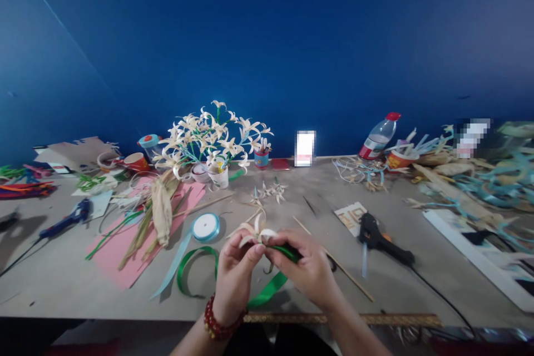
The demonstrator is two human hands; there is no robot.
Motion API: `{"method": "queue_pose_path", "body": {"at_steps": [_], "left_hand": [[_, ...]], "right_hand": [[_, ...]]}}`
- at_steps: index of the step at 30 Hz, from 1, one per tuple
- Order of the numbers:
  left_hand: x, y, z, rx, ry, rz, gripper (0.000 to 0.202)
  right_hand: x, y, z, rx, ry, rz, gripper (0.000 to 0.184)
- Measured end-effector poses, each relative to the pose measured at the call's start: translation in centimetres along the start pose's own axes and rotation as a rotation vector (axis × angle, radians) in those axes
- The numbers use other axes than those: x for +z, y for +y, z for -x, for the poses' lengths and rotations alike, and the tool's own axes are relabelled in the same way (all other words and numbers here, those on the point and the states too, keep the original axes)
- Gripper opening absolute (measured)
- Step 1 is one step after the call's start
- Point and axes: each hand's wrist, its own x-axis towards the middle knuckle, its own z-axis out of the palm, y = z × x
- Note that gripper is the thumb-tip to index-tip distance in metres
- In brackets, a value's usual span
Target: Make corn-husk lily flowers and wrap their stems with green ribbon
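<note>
Fingers (255, 253) of the left hand (236, 281) pinch the base of a pale straw flower (255, 228), its petals pointing toward the blue wall (292, 39). The right hand (311, 273) is closed on the stem (290, 254), which runs rightward, parallel to the near edge of the tabletop (417, 283). Green ribbon (269, 290) trails from the stem onto that edge. A glue gun (379, 239) lies near the right hand.

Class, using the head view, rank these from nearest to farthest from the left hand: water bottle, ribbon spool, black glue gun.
1. Ribbon spool, just beyond the left hand.
2. Black glue gun, off to the right.
3. Water bottle, back right, by the wall.
</note>
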Motion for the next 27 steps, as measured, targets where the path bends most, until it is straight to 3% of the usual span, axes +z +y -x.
{"method": "queue_pose_path", "body": {"at_steps": [3,11,16,27], "left_hand": [[0.1,0.1,0.1,-0.043,0.026,0.073,0.016],[0.2,0.8,-0.2,-0.155,-0.048,0.16,0.02],[0.2,0.8,-0.3,-0.188,-0.106,0.177,0.02],[0.3,0.6,-0.5,-0.162,-0.087,0.229,0.012]], "right_hand": [[0.1,0.1,-0.1,0.088,-0.03,-0.128,0.007],[0.5,0.7,-0.4,0.332,-0.12,-0.454,0.032],[0.7,1.1,-0.1,0.336,-0.119,-0.542,0.034],[1.0,0.2,-0.4,0.372,-0.104,-0.471,0.027]]}}
